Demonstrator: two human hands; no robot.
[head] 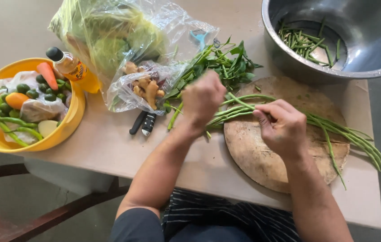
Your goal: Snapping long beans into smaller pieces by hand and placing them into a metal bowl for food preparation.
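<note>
A bundle of long green beans (343, 132) lies across a round wooden cutting board (266, 157). My right hand (282, 127) is closed around the bundle near its middle. My left hand (203, 98) is closed on the left ends of the same beans, just off the board's left edge. Behind my hands lies a heap of leafy greens (226, 62). A steel bowl (374, 58) at the back right holds short cut pieces of beans (309, 42).
A yellow bowl (71, 121) at the left holds limes, carrots, chillies and plastic bags. An oil bottle (69, 65) stands beside it. Plastic bags hold cabbage (109, 31) and ginger (145, 87). Two black knife handles (143, 123) lie near the ginger. The table's front edge runs below my arms.
</note>
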